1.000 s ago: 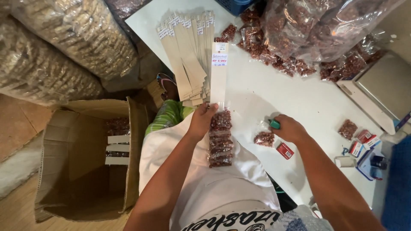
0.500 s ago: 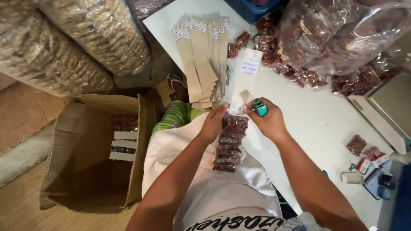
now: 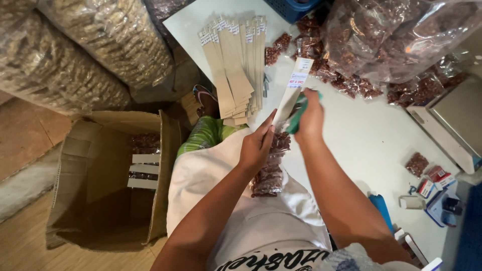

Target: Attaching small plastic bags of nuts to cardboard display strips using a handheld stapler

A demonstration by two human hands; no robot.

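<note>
holding a hanging strip of small clear packets of brown nuts at its top, the left hand is closed in a pinch where a long card strip meets the plastic, just below the fan of spare card strips on the white table. the right hand is closed around a green stapler at the same joint. doing this well probably means keeping the card square over the packet top, pinching both layers flat, and keeping fingertips out of the stapler's mouth while the packets hang free over the lap.
</note>
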